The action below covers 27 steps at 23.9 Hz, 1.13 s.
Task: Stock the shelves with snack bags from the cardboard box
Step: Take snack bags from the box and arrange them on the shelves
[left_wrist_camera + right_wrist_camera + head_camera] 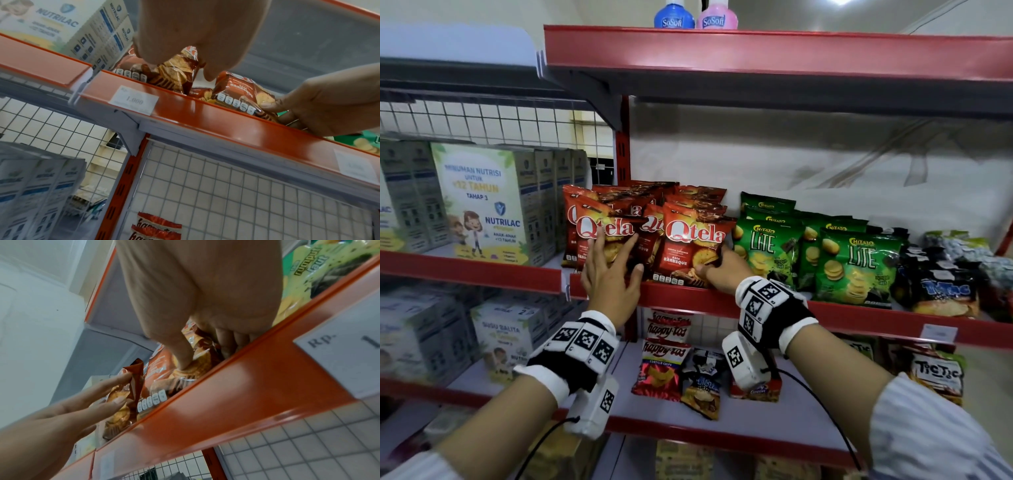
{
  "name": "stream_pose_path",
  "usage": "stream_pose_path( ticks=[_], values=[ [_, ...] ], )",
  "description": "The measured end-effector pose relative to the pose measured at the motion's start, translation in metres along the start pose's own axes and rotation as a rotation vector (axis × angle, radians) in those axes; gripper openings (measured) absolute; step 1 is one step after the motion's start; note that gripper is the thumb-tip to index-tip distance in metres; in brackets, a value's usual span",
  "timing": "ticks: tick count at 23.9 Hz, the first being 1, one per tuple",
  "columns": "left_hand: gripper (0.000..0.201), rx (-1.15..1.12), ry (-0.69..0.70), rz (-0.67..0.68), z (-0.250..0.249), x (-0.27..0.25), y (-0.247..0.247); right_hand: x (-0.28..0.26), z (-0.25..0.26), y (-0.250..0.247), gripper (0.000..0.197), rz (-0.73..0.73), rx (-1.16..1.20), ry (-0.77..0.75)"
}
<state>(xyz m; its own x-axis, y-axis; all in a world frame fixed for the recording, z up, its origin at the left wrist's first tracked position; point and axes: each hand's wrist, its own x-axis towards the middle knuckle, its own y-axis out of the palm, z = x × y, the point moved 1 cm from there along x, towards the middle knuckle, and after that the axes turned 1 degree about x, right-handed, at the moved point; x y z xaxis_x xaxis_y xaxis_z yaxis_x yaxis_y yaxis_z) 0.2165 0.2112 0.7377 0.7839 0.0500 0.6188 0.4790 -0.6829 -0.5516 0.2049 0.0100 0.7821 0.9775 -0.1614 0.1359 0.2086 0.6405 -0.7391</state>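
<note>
Several red Qtela snack bags stand in rows on the middle shelf (688, 301). My left hand (613, 270) lies with straight fingers against the front-left Qtela bag (606, 236); the left wrist view shows that bag (176, 71) just past my fingertips. My right hand (717, 270) pinches the lower right corner of the front-right Qtela bag (691, 246), which stands upright at the shelf lip. In the right wrist view the thumb (180, 360) presses the bag's front (164, 369) and the other fingers curl behind it. No cardboard box is clearly in view.
Green Chitato Lite bags (856, 263) stand right beside my right hand, with dark Tic Tac bags (941, 287) further right. Nutrilac cartons (482, 205) fill the neighbouring shelf on the left. The lower shelf holds Happy Tos bags (664, 363). A red upper shelf (756, 51) overhangs.
</note>
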Motion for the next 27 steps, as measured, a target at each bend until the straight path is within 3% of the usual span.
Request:
stream_pose_path(
  ticks=[3, 6, 10, 14, 20, 27],
  values=[
    [0.045, -0.037, -0.008, -0.07, -0.004, -0.011, -0.002, -0.007, -0.005, 0.001, 0.063, -0.053, 0.183, 0.03],
    [0.037, -0.052, -0.05, -0.122, -0.012, -0.026, 0.004, -0.023, -0.012, 0.001, 0.053, -0.255, 0.392, -0.03],
    [0.024, -0.251, -0.039, -0.107, -0.029, -0.051, 0.024, -0.049, -0.028, 0.002, 0.019, -0.433, 0.576, -0.177],
    [0.012, -0.499, -0.058, 0.14, -0.045, -0.085, 0.057, -0.077, -0.065, 0.004, 0.007, -0.498, 0.611, -0.229],
    [0.009, -0.482, -0.146, 0.431, -0.065, -0.147, 0.13, -0.119, -0.173, 0.015, 0.006, -0.516, 0.483, -0.074],
    [0.011, -0.42, -0.31, 0.688, -0.077, -0.23, 0.228, -0.167, -0.311, 0.04, 0.017, -0.335, 0.414, 0.15]
  ],
)
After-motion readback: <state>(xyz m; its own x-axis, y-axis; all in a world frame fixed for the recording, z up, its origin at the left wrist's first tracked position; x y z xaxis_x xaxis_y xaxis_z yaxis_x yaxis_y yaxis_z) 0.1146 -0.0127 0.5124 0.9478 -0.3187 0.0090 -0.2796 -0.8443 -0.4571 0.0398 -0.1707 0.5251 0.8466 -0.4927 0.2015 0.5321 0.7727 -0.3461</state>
